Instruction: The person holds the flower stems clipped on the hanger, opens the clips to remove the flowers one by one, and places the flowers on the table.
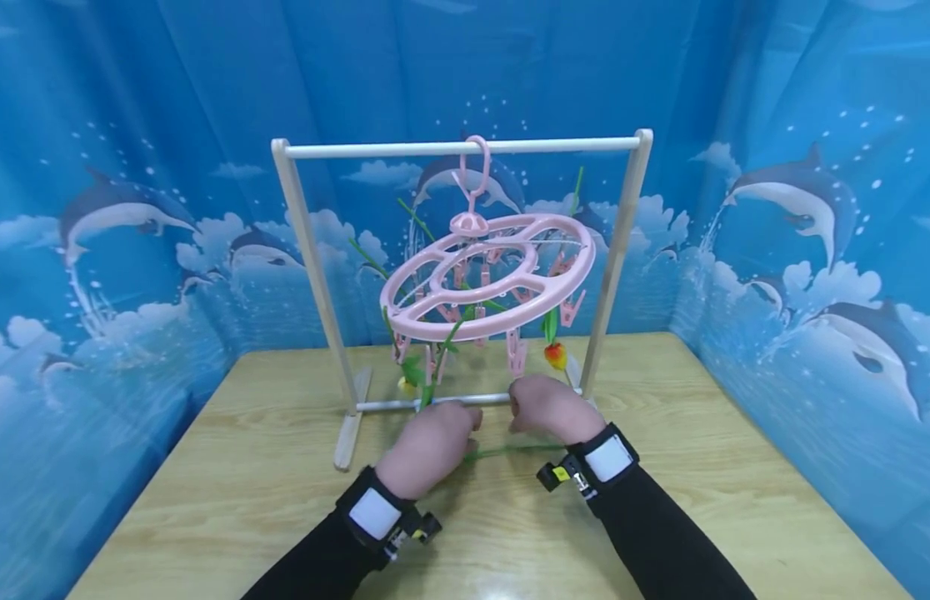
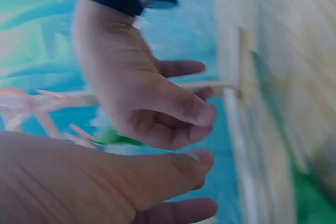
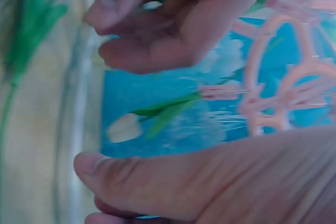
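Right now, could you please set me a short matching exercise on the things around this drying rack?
Things:
1. clip hanger
2. orange flower
3. green stem
4. wooden rack

Descriptions:
A. lies on the table between the hands
B. pink, hooked over the top bar
C. stands on the table
D. dangles head down from a clip

Pairs: 1-B, 2-D, 3-A, 4-C
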Motion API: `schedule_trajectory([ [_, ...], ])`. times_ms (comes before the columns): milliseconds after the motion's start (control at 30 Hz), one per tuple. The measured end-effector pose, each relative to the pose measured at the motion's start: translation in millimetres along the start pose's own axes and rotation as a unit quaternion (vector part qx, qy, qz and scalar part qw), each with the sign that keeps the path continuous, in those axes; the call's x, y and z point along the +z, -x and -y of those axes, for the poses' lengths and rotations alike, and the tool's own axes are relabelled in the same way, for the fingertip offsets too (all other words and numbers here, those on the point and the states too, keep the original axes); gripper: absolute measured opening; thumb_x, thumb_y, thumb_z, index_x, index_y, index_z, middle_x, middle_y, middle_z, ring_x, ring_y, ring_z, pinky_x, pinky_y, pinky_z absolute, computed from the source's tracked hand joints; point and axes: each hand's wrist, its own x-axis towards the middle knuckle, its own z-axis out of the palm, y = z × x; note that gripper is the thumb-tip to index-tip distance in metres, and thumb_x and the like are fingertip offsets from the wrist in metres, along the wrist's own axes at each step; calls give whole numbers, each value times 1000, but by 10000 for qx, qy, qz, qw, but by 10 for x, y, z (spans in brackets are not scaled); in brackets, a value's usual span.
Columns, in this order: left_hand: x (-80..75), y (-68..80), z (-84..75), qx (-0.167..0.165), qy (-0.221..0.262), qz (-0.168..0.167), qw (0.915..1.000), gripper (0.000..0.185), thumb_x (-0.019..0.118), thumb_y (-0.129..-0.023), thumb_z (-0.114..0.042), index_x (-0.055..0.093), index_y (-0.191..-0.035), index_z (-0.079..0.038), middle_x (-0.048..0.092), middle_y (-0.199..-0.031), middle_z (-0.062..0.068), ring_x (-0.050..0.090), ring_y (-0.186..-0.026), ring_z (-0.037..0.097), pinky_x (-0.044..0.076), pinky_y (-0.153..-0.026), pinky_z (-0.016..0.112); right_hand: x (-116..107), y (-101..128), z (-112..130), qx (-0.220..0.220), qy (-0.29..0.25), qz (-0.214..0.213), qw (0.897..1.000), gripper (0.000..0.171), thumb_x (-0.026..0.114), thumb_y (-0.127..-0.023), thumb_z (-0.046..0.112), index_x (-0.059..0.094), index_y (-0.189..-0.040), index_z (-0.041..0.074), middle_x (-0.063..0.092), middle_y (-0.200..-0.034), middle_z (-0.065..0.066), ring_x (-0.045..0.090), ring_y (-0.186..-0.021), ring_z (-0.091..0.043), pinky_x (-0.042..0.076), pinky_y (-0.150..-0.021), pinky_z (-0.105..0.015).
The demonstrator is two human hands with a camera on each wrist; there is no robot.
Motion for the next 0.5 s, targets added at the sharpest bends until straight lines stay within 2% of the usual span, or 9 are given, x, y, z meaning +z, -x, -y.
schedule_trajectory([
  [100,-191,91,-45,225,223,-234,9992,14,84,-98,-32,78,-104,-22,76,-88,-7,68,-73,5,59,-65,21,-140,92,16,90,-143,-56,9998,19,88,-93,21,71,-91,12,70,-84,0,63,-74,-18,53,-67,-31],
  [200,-385,183,-78,424,474,-720,9954,15,83,-99,-34,79,-106,-21,78,-92,-7,71,-77,5,61,-69,22,-295,208,14,-19,-176,-286,9994,18,87,-94,22,74,-89,12,70,-80,0,62,-71,-17,51,-64,-29],
  [333,-648,316,-112,369,887,-1395,9855,14,79,-102,-37,79,-100,-23,74,-84,-12,65,-71,3,56,-65,20,-538,440,25,-224,-232,-706,9970,18,83,-98,22,73,-86,13,68,-75,-1,58,-67,-17,48,-63,-30],
  [400,-757,384,-109,332,1101,-1911,9748,14,78,-103,-35,79,-97,-23,71,-80,-13,58,-66,2,51,-61,18,-648,572,46,-337,-245,-957,9945,16,81,-99,21,74,-88,13,68,-76,-1,58,-68,-17,49,-63,-30],
  [433,-805,420,-99,358,1215,-2252,9660,13,78,-103,-33,79,-97,-22,70,-79,-12,57,-65,2,50,-59,18,-696,638,62,-382,-243,-1085,9931,15,80,-100,21,74,-89,13,68,-77,-1,59,-69,-17,50,-64,-30],
  [500,-878,479,-65,443,1420,-3040,9410,10,78,-103,-26,80,-98,-17,72,-80,-7,59,-67,4,53,-60,18,-785,772,107,-510,-190,-1344,9894,12,79,-101,22,75,-94,12,71,-81,-1,62,-71,-16,53,-66,-31],
])
